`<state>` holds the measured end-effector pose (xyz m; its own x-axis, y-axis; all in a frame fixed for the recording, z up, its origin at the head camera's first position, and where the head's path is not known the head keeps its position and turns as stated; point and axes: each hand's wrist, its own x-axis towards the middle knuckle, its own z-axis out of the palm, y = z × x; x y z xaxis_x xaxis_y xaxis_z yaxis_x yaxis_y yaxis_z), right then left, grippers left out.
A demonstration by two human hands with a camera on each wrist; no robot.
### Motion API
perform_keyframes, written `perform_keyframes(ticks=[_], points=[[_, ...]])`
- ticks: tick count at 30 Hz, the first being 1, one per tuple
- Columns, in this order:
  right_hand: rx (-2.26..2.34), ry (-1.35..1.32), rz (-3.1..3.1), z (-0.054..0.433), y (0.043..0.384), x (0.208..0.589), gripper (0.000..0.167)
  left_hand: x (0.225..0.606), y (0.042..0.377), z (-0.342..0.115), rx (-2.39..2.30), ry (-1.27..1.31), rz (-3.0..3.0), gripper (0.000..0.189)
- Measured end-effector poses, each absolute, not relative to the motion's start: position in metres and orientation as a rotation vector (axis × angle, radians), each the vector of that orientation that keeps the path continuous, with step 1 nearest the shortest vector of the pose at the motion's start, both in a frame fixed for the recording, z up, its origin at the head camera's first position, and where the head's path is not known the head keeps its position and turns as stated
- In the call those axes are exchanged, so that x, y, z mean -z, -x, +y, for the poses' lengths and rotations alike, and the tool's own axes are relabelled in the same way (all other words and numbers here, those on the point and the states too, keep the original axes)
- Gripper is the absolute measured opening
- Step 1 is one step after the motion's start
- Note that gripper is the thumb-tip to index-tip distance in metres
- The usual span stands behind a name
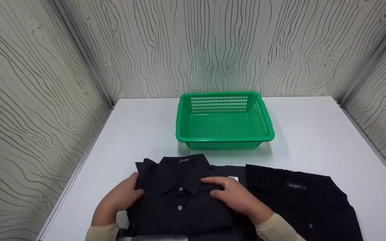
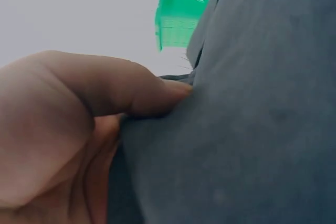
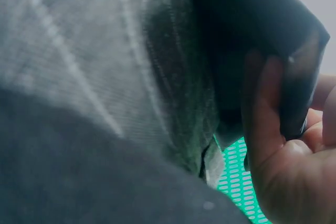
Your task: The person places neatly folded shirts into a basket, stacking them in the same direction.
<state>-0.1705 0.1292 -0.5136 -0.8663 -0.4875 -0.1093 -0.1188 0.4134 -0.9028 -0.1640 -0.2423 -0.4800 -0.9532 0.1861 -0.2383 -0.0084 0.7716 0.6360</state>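
Observation:
A black button-up shirt [image 1: 193, 214], folded with its collar toward the basket, lies at the front of the table. Its left edge is pinched by my left hand [image 1: 122, 194]; in the left wrist view the thumb [image 2: 142, 87] presses on top of the cloth with fingers beneath. On the other side, my right hand [image 1: 235, 195] grips the shirt beside the collar. Close up in the right wrist view, dark cloth [image 3: 299, 66] folds over the fingers of that hand [image 3: 294, 177]. The shirt's lower part runs out of the head view.
A second black garment [image 1: 303, 201] with a neck label lies to the right. Between the two, dark cloth with a white tag [image 1: 233, 178] shows. Behind them stands a green plastic basket [image 1: 224, 139] on the white table [image 1: 139, 130], with patterned walls [image 1: 186, 47] around it.

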Motion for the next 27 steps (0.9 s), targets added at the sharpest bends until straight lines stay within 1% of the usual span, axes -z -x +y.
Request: perform_keyframes(ticks=[5, 14, 27], points=[[1.454, 0.523, 2.310, 0.131, 0.168, 0.505, 0.040, 0.471, 0.163, -0.241, -0.985, -0.188, 2.681, 0.039], [1.445, 0.596, 2.411, 0.138, 0.162, 0.488, 0.035, 0.453, 0.157, -0.237, -1.025, -0.255, 2.677, 0.034], [1.463, 0.648, 2.557, 0.161, 0.149, 0.448, 0.032, 0.421, 0.154, -0.225, -1.057, -0.309, 2.685, 0.031]])
